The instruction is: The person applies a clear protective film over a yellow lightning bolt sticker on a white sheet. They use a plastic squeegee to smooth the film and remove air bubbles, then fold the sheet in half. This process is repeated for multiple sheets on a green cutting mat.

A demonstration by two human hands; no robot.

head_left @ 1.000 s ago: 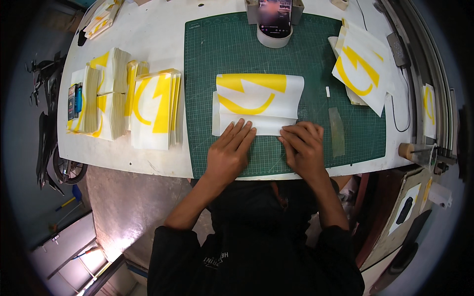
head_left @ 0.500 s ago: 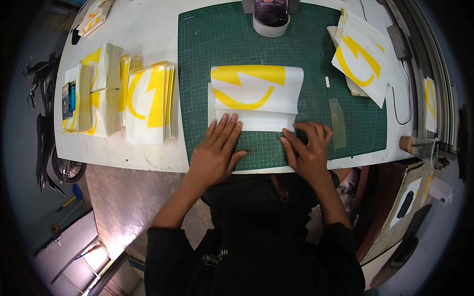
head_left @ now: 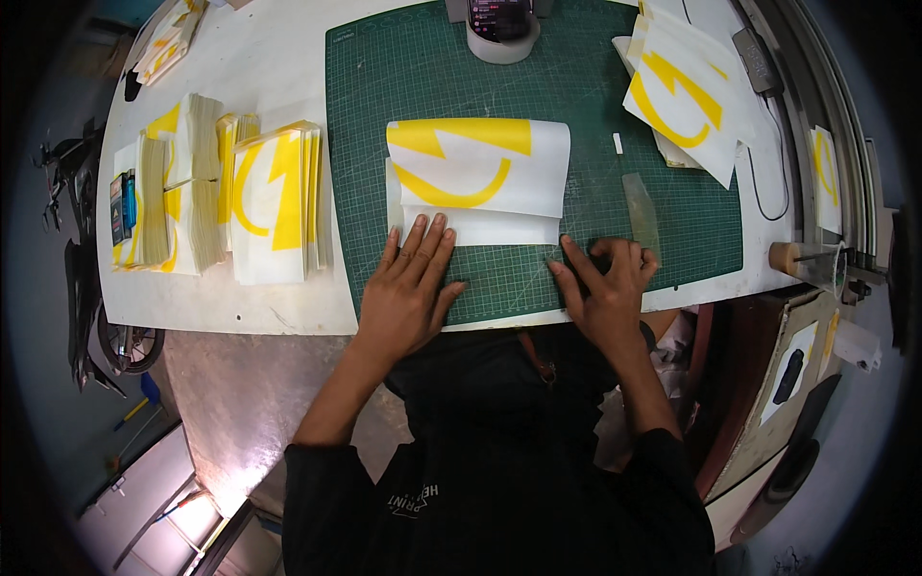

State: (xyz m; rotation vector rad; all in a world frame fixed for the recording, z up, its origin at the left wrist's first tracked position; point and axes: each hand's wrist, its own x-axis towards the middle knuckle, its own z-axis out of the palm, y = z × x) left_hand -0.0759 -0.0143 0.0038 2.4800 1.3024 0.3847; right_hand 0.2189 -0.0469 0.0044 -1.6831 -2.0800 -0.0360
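A white paper sheet with a bold yellow print (head_left: 480,163) lies folded over on the green cutting mat (head_left: 432,77). Its upper part curves in a soft roll, and a plain white strip (head_left: 499,228) shows along the near edge. My left hand (head_left: 401,293) rests flat, fingers stretched, with the fingertips on the strip's left end. Beside the near right corner is my right hand (head_left: 613,288). Its thumb and index finger are apart with nothing between them, while the other fingers curl. The index fingertip is close to the corner; whether it touches the paper I cannot tell.
Stacks of folded yellow-and-white papers (head_left: 274,206) stand on the left of the white table (head_left: 279,312). More printed sheets (head_left: 682,106) lie at the far right. A phone (head_left: 499,19) stands by a white tape roll (head_left: 504,48). A translucent strip (head_left: 641,211) lies on the mat.
My right hand has come off the paper's near right corner, slightly to the right, with its thumb and index finger farther apart. My left hand stays on the strip. The whole view has shifted slightly.
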